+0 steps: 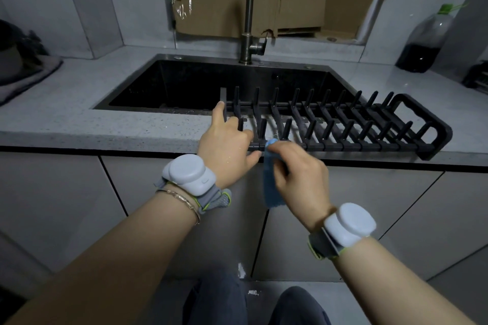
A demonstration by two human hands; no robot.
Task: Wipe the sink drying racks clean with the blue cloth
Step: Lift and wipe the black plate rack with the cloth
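A left hand (227,142) gripped the end of the drying rack (343,124) at the sink's (184,79) front edge as a right hand (298,169) pinched the blue cloth (272,185) to its front rail (best drawn slowly, peg by peg)

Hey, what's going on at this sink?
A person is cleaning a black rack that sits on the counter at the near edge of the sink. The left hand grips the rack's left end. The right hand holds a blue cloth against the front rail near that end, and the rest of the cloth hangs down.
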